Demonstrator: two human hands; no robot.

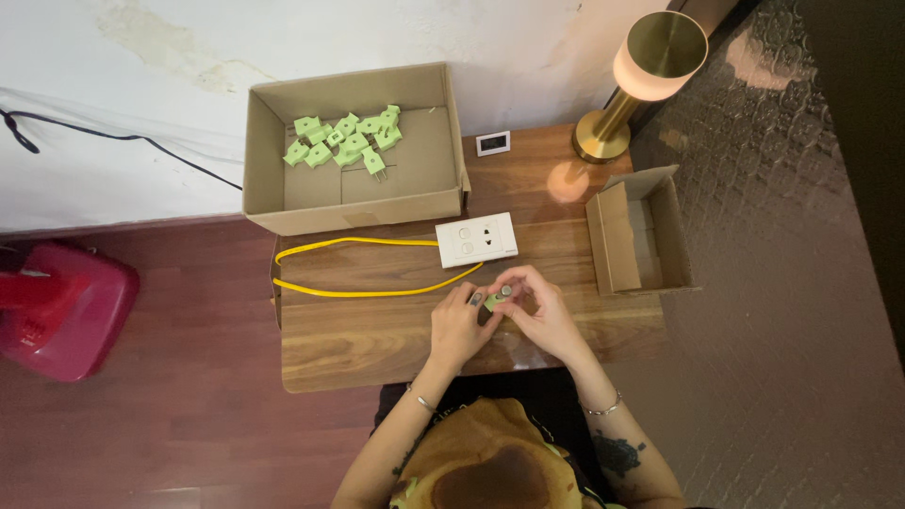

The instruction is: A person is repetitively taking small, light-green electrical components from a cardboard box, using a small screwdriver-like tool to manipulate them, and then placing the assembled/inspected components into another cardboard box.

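Head view, looking down on a small wooden table (pixel 377 339) set against a pale wall.

- Left hand (pixel 459 325): fingers curled, tips pinching one small green plug adapter (pixel 496 300) from the left side.
- Right hand (pixel 539 311): fingers bent over the same adapter, tips touching it from above and the right. The adapter sits between both hands, just above the table's front half, largely hidden by the fingers.
- White socket block (pixel 477 239), one: lies flat just beyond the hands, near but not touching them.
- Yellow cable (pixel 368 292), one: runs from the socket block leftward in a long loop to the table's left edge and back.
- Large open cardboard box (pixel 443 132), one: stands at the table's far left, overhanging the edge. Inside, a heap of green adapters (pixel 344 141), roughly a dozen; exact count cannot be told where they overlap.
- Small open cardboard box (pixel 674 236), one: at the right edge, flaps up, contents not visible.
- Brass table lamp (pixel 650 66), one: lit, at the far right corner.
- Small white display unit (pixel 493 142), one: between large box and lamp.
- Red object (pixel 66 311), one: on the floor, well left of the table.
- Black cable (pixel 113 137), one: along the wall.
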